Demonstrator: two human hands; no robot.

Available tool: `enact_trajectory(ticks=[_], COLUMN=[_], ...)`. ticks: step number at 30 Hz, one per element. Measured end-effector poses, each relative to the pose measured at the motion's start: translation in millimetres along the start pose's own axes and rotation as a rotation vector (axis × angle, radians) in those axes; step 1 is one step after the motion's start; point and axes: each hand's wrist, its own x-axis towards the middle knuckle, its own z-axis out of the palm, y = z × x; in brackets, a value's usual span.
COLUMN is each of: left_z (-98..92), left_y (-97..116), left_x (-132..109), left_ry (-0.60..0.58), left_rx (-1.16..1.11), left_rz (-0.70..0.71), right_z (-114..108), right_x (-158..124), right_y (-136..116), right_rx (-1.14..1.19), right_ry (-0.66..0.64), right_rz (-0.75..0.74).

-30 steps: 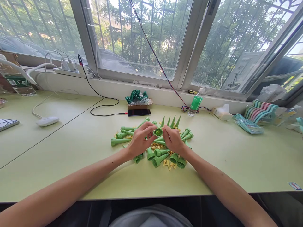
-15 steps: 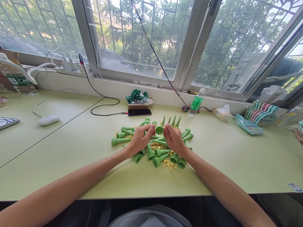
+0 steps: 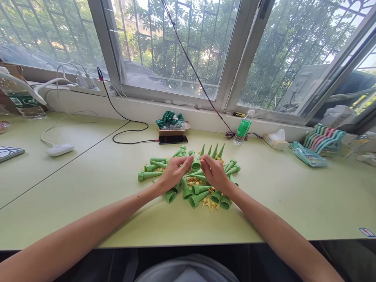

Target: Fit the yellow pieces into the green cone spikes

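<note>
My left hand (image 3: 175,170) is closed on a green plastic watering spike (image 3: 196,165), its round open end facing me. Just right of it, my right hand (image 3: 215,171) is pinched shut close to the spike's rim; whatever sits between its fingertips is too small to make out. Under and around both hands lies a loose pile of green cone-shaped spikes (image 3: 197,201), with small yellow nozzle-like pieces (image 3: 209,203) scattered among them. Several spikes (image 3: 215,150) stand point-up behind my right hand.
A phone (image 3: 173,140) on a cable lies before a small cardboard box (image 3: 169,132). A water bottle (image 3: 243,127) and tissue pack (image 3: 276,140) stand by the window, with coloured hangers (image 3: 324,139) farther right. A white mouse (image 3: 60,150) rests at left.
The held spike has tilted, its open end dipping slightly down and left, so more of its side shows. A person's hand at the far right edge has gone from view.
</note>
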Motion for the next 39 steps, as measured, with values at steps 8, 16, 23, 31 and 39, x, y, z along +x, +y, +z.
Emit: enact_trajectory(ticks=[8,16,23,31,39], left_z=[-0.7,2.6,1.6,0.8,5.0], left_y=[-1.5,-10.4,-13.0,-21.1,-12.8], left_x=[-0.5,-0.5,0.0,-3.7,-2.9], left_ry=[-0.018,0.031,0.037,0.087,0.164], left_rx=[0.052,0.091,0.2,0.336,0.345], left_rz=[0.101,0.246,0.427,0.532,0.348], right_z=[-0.3,-0.8,-0.5,0.8,1.5], right_x=[1.8,1.7,2.1,2.4,3.5], right_y=[-0.8,0.5,-0.1,-1.4,-2.8], right_rx=[-0.019,-0.031,-0.071,-0.116,-0.176], right_ry=[0.011,-0.004,-0.01,0.004,0.137], right_rz=[0.028,0.046,0.021,0.026,0.064])
